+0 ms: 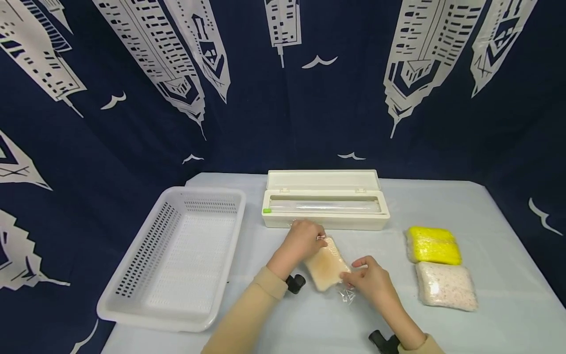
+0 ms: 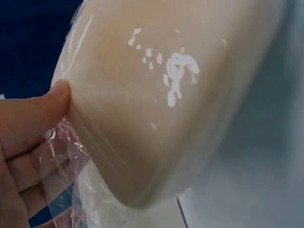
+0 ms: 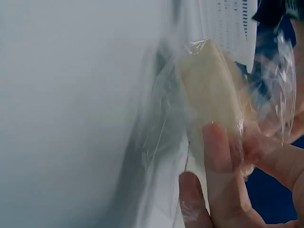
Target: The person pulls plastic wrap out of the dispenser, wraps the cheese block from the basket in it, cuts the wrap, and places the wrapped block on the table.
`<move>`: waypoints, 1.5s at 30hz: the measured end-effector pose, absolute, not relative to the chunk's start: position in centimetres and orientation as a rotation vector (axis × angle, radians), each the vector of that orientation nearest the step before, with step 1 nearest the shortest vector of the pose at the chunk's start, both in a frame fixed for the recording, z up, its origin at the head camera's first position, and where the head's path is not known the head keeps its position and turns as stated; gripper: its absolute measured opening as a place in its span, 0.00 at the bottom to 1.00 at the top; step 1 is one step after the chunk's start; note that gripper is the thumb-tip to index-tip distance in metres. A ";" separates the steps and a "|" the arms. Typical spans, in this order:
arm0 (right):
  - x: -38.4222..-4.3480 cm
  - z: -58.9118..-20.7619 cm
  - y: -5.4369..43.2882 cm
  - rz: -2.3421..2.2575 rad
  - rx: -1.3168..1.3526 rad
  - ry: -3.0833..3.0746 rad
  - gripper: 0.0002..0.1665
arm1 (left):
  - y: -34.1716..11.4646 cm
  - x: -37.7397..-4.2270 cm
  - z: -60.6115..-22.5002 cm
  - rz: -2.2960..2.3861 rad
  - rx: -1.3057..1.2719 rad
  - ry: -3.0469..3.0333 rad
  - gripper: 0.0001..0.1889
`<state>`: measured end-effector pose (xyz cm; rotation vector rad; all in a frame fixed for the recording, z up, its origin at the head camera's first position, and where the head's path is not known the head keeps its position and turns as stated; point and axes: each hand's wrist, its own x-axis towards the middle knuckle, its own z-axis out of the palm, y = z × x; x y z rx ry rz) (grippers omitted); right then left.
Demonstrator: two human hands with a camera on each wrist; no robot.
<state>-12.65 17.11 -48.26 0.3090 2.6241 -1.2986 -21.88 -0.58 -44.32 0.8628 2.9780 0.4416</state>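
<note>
Between the two hands is a slice of bread (image 1: 327, 265), pale with a browned middle, covered in clear plastic wrap that shines in the left wrist view. My left hand (image 1: 302, 241) pinches the film at the slice's upper edge, its thumb pressed on the wrapped bread. At the lower right edge, my right hand (image 1: 371, 280) holds the slice between thumb and fingers, as the right wrist view shows. Loose crumpled wrap (image 1: 347, 293) hangs below the right fingers. More film bunches around the left fingers.
A cream cling film dispenser (image 1: 327, 221) stands behind the hands, lid up, roll inside. To the left lies a white perforated basket (image 1: 177, 265). On the right are a yellow wrapped block (image 1: 434, 246) and a whitish speckled wrapped block (image 1: 446, 286), close together on the table.
</note>
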 end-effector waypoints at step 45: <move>-16.6 -49.1 18.6 -1.280 0.052 2.590 0.35 | -3.4 -20.6 -49.7 1.219 0.141 2.445 0.27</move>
